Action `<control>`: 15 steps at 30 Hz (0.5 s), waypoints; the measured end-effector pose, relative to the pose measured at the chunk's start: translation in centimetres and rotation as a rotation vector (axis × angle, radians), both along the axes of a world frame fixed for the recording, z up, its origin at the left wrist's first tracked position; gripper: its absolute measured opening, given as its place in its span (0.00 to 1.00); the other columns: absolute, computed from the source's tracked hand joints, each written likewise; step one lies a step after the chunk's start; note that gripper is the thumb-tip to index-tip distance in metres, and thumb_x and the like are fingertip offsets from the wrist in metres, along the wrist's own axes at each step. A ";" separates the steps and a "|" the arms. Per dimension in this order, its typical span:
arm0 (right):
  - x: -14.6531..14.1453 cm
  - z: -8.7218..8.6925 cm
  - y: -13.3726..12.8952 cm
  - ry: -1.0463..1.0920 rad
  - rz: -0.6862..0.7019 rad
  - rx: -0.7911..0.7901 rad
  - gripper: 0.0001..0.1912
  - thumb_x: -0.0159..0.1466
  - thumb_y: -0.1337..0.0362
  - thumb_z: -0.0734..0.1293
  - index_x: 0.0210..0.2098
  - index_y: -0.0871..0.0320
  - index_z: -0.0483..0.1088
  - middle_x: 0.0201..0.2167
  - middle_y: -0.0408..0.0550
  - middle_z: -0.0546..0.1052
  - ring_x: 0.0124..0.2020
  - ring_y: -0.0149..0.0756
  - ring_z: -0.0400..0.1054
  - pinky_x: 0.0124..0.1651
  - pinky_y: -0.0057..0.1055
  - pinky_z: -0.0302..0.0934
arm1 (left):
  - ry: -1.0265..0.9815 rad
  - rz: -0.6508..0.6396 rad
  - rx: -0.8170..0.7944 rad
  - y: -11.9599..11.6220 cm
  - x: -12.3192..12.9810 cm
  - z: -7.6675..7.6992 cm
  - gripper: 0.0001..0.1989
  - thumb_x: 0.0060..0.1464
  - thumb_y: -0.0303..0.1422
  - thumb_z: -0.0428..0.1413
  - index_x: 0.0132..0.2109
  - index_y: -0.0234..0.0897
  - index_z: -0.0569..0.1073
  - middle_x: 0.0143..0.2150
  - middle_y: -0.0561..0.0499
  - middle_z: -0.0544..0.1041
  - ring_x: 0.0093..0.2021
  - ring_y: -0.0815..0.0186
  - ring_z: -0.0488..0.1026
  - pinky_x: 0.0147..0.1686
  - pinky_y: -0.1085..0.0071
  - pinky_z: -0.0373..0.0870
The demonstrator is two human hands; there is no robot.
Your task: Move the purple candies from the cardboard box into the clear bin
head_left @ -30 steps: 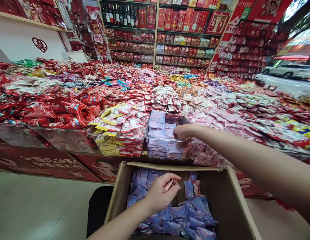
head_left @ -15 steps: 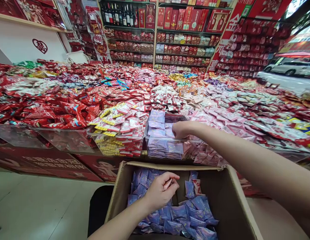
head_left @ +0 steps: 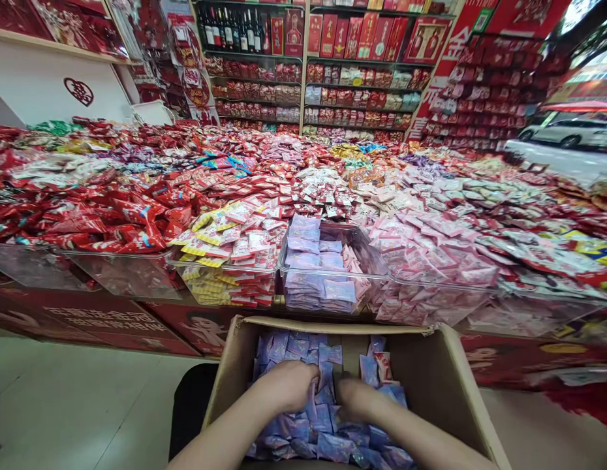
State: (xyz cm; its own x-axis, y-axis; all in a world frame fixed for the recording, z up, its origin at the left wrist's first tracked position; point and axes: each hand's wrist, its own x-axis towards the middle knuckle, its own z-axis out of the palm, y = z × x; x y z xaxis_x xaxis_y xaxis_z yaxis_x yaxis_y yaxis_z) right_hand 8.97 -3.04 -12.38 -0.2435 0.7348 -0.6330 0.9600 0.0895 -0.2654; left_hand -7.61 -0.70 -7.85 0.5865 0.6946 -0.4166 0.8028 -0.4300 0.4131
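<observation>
At six o'clock, a brown box [head_left: 440,385] surrounds violet-blue packets [head_left: 335,447] flecked yellow. Lilac packets [head_left: 303,261] sit at the centre, pale pink packets [head_left: 425,251] at three, glossy red packets [head_left: 108,225] at nine; at ten, a dark red heart [head_left: 79,91] marks a white wall [head_left: 34,78].

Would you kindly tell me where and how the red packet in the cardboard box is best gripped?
Probably pinch the red packet by its right edge, from above and the right: that edge is exposed towards the right wall of the cardboard box, while a purple packet lies along its left.
</observation>
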 end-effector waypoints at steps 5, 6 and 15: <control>-1.4 -4.8 -0.3 -0.132 0.072 -0.024 0.43 0.27 0.71 0.73 0.46 0.61 0.66 0.40 0.60 0.73 0.41 0.56 0.67 0.42 0.46 0.63 | -0.029 0.029 -0.049 0.0 -0.1 -0.5 0.16 0.45 0.29 0.49 0.43 0.40 0.70 0.38 0.44 0.75 0.40 0.57 0.71 0.35 0.69 0.64; -1.3 -4.7 -0.3 -0.113 0.109 -0.004 0.38 0.28 0.71 0.73 0.42 0.59 0.68 0.39 0.57 0.74 0.39 0.54 0.68 0.40 0.45 0.64 | -0.038 0.037 -0.049 0.0 -0.2 -0.6 0.15 0.45 0.29 0.49 0.43 0.39 0.70 0.38 0.44 0.75 0.40 0.57 0.71 0.36 0.69 0.63; 3.0 1.1 1.2 0.328 -0.026 0.275 0.13 0.36 0.79 0.66 0.19 0.56 0.70 0.20 0.45 0.73 0.26 0.42 0.69 0.26 0.33 0.62 | -0.266 0.122 -0.070 0.6 0.1 0.2 0.18 0.45 0.36 0.53 0.46 0.38 0.68 0.40 0.46 0.74 0.40 0.58 0.70 0.37 0.70 0.63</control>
